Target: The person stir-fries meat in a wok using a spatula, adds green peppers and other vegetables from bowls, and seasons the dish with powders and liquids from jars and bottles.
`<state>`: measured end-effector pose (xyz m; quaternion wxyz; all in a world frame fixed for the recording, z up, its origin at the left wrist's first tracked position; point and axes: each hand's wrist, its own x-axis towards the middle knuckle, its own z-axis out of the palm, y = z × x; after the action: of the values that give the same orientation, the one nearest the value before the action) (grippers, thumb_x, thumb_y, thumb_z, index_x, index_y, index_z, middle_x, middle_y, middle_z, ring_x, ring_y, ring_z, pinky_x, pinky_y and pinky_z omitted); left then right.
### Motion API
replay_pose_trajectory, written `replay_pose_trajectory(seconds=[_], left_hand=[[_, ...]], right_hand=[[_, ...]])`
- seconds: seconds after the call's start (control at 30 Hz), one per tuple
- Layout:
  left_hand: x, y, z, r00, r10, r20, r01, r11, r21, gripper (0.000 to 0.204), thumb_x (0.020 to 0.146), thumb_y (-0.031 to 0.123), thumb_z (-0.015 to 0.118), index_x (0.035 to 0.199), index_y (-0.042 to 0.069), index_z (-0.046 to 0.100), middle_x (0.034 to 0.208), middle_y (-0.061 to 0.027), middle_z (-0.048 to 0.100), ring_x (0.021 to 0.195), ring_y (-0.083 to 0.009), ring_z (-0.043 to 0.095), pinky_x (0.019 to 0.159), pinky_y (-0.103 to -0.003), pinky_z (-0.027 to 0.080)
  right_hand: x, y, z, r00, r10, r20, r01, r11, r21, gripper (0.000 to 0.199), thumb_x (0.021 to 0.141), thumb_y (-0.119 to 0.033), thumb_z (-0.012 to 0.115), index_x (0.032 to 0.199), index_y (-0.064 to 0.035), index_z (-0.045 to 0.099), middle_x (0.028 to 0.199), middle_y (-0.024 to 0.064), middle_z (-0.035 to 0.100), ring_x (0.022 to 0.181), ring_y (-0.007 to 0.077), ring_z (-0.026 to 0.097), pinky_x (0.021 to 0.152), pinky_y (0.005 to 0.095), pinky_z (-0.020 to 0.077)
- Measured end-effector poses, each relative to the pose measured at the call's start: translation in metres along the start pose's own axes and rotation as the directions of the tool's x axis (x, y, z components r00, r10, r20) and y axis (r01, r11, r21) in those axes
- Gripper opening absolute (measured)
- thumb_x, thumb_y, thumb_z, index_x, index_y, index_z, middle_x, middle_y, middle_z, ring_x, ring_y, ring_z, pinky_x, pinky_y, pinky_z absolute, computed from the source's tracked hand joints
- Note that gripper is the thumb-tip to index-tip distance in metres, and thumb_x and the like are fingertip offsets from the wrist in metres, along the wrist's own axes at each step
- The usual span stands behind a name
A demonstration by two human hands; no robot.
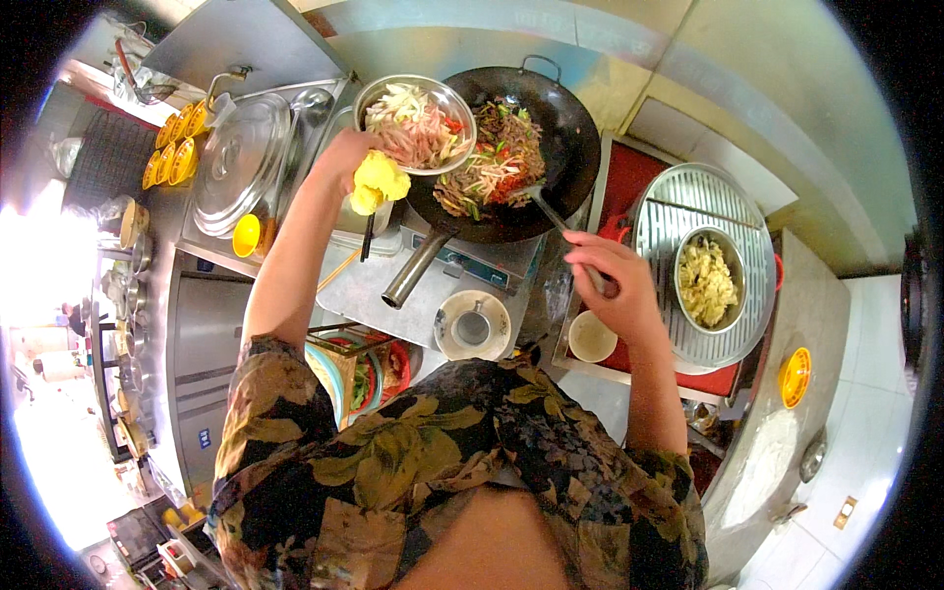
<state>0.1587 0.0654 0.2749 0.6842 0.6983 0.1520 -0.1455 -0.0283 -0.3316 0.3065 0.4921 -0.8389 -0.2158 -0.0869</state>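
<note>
Steel bowl (454, 99), probably slick, best held by rim: left hand (356, 157) clasps it; right hand (618, 283) grips wok spatula (551, 209).

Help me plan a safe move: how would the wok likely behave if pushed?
The wok probably feels heavy and stiff, being wide, seemingly metal and loaded with food. It may rock, as its sides curve like a bowl. Its long handle juts outward, so a sideways push there would likely swing it.
</note>
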Motion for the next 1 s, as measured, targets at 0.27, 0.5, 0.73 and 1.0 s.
replay_pose_trajectory(seconds=[0.27, 0.5, 0.73, 1.0], left_hand=[[-0.058, 0.005, -0.004, 1.000, -0.027, -0.004, 0.028, 0.999, 0.045, 0.017, 0.080, 0.008, 0.063, 0.093, -0.001, 0.068, 0.084, -0.0110, 0.071, 0.074, -0.0241, 0.070, 0.066, -0.035, 0.056], [-0.071, -0.030, -0.051, 0.986, -0.056, -0.155, 0.060, 0.998, 0.026, 0.015, 0.075, 0.007, 0.065, 0.088, 0.000, 0.069, 0.094, -0.0109, 0.070, 0.083, -0.0205, 0.068, 0.073, -0.033, 0.055], [-0.089, -0.016, -0.040, 0.992, 0.004, -0.128, -0.030, 0.978, -0.208, 0.028, 0.080, 0.002, 0.056, 0.105, -0.010, 0.057, 0.090, -0.0194, 0.067, 0.074, -0.0297, 0.069, 0.061, -0.039, 0.057], [-0.093, -0.021, -0.045, 0.985, -0.020, -0.173, -0.013, 0.981, -0.192, 0.032, 0.077, 0.000, 0.061, 0.109, -0.002, 0.057, 0.091, -0.0142, 0.066, 0.077, -0.0266, 0.068, 0.065, -0.037, 0.057]], right_hand=[[0.078, 0.065, 0.072, 0.959, -0.028, -0.282, 0.061, 0.992, 0.107, 0.014, 0.079, 0.001, 0.068, 0.092, -0.0022, 0.068, 0.108, 0.0164, 0.069, 0.095, 0.0289, 0.069, 0.081, 0.0331, 0.0547], [0.050, 0.021, 0.053, 0.998, -0.060, 0.003, 0.059, 0.992, 0.112, 0.012, 0.083, 0.001, 0.065, 0.095, -0.0019, 0.068, 0.110, 0.0141, 0.069, 0.095, 0.0189, 0.067, 0.079, 0.0278, 0.0520], [0.073, 0.041, 0.079, 0.991, 0.059, -0.117, -0.053, 0.997, 0.052, 0.014, 0.079, -0.001, 0.068, 0.092, -0.0041, 0.068, 0.106, 0.0154, 0.070, 0.095, 0.0277, 0.070, 0.082, 0.0345, 0.0544], [0.046, 0.012, 0.039, 0.996, 0.008, 0.090, -0.009, 1.000, 0.011, 0.010, 0.083, 0.001, 0.064, 0.092, 0.0009, 0.068, 0.112, 0.0163, 0.069, 0.103, 0.0218, 0.067, 0.086, 0.0309, 0.0509]])
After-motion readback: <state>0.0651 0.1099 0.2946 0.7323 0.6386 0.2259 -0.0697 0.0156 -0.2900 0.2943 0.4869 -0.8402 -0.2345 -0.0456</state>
